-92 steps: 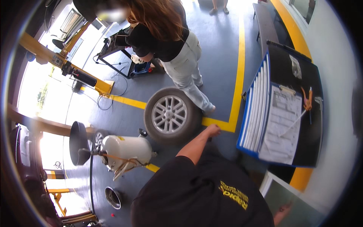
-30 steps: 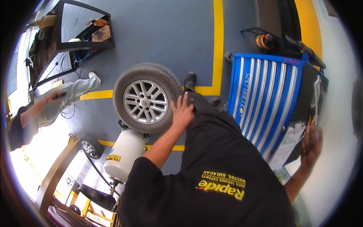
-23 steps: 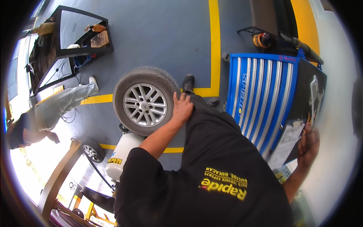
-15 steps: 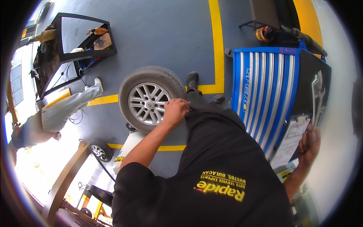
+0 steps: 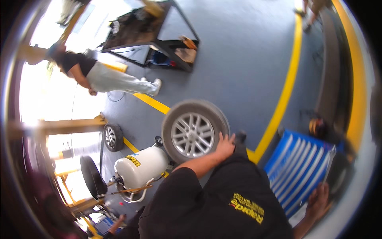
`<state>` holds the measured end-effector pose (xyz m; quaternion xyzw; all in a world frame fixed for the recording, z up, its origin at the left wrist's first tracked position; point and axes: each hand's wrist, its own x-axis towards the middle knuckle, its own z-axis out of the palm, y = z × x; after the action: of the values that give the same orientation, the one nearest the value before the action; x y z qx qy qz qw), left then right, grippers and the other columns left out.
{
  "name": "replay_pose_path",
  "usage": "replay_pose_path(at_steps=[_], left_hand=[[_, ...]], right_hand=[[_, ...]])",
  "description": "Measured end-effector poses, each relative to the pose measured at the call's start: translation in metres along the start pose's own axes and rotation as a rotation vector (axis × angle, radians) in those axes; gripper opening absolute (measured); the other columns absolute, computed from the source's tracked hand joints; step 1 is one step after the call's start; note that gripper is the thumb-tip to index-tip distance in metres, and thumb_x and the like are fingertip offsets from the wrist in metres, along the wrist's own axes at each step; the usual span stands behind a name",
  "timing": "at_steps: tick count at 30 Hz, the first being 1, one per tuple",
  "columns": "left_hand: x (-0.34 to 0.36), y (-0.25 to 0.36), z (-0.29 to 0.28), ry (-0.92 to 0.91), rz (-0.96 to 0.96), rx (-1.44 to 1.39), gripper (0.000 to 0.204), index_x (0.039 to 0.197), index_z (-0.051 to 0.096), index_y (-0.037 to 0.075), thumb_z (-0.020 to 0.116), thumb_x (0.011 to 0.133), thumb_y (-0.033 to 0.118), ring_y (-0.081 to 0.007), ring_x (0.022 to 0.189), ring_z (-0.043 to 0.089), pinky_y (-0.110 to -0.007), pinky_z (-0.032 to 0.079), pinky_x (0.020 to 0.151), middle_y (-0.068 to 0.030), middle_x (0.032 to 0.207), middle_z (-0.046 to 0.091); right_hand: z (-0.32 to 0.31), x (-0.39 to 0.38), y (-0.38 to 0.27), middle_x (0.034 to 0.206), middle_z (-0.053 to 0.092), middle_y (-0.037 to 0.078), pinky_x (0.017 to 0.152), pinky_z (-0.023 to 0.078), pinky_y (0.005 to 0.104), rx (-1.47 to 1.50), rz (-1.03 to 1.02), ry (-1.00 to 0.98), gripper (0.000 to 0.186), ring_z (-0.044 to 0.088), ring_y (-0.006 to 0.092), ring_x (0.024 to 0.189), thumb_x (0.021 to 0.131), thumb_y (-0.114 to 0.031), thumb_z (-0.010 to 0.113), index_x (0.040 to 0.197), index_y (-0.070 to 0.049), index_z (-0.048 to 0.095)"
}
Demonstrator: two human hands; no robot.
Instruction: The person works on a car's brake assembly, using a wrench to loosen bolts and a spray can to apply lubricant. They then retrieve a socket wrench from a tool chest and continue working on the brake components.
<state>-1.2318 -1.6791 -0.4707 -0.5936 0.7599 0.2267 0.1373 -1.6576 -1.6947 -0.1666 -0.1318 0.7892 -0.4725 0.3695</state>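
My left hand (image 5: 226, 146) is open, fingers apart, near my dark-trousered thigh, overlapping the edge of an upright-looking or lying wheel (image 5: 192, 134) with a tan-grey tyre and silver alloy rim; contact is unclear. At lower right, my right hand (image 5: 318, 199) is blurred, fingers curled by the top of a blue tool chest (image 5: 294, 167) with silver drawer bars; what it grips, if anything, is hidden.
A white tank (image 5: 141, 167) on wheels and a second wheel (image 5: 112, 137) are left. A black cart (image 5: 139, 40) stands beyond. One person (image 5: 107, 75) is upper left, another's legs (image 5: 310, 16) upper right, another's hand (image 5: 119, 221) lower left. A bench (image 5: 328, 71) lines the right wall.
My view has swung, shifting the wheel and chest down and rightward in the picture. My left hand's fingers have spread. Another person's legs and another hand have come into view since half a second ago.
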Motion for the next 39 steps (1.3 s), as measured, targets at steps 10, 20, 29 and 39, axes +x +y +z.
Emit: replay_pose_path(at_steps=[10, 20, 29, 39], left_hand=[[-0.027, -0.147, -0.077, -0.065, -0.318, -0.81, 0.037, 0.12, 0.07, 0.016, 0.06, 0.085, 0.023, -0.0295, 0.105, 0.066, -0.04, 0.051, 0.094, -0.0152, 0.113, 0.07], [-0.033, -0.585, -0.218, 1.052, -0.862, -0.907, 0.037, 0.106, 0.072, 0.003, 0.064, 0.093, 0.037, -0.0268, 0.093, 0.07, -0.037, 0.052, 0.084, -0.0158, 0.098, 0.074], [0.024, -0.929, -0.335, 0.995, -1.186, -0.797, 0.026, 0.097, 0.076, 0.01, 0.066, 0.086, 0.031, -0.0337, 0.105, 0.067, -0.043, 0.051, 0.091, -0.0165, 0.104, 0.073], [0.03, -1.137, -0.366, 0.718, -1.361, -0.566, 0.035, 0.112, 0.073, 0.009, 0.057, 0.09, 0.031, -0.0397, 0.116, 0.062, -0.047, 0.05, 0.098, -0.0211, 0.122, 0.066]], right_hand=[[0.192, 0.054, -0.036, 0.079, 0.056, 0.001, 0.037, 0.027, 0.0195, -0.158, -0.003, -0.872, 0.014, 0.038, 0.0021, 0.047, 0.098, -0.013, 0.058, 0.108, -0.004, 0.054], [0.469, -0.011, -0.11, 0.068, 0.048, -0.001, 0.035, 0.026, 0.0212, -0.379, -0.07, -1.272, 0.009, 0.036, 0.004, 0.042, 0.098, -0.013, 0.057, 0.101, -0.005, 0.053], [0.785, -0.172, -0.139, 0.06, 0.046, -0.001, 0.042, 0.032, 0.0234, -0.686, -0.1, -1.478, 0.026, 0.04, 0.0059, 0.045, 0.096, -0.026, 0.064, 0.095, 0.0, 0.061], [0.997, -0.279, -0.167, 0.066, 0.049, -0.003, 0.045, 0.031, 0.0219, -0.931, -0.005, -1.737, 0.018, 0.041, 0.0043, 0.052, 0.094, -0.017, 0.066, 0.096, 0.0, 0.063]])
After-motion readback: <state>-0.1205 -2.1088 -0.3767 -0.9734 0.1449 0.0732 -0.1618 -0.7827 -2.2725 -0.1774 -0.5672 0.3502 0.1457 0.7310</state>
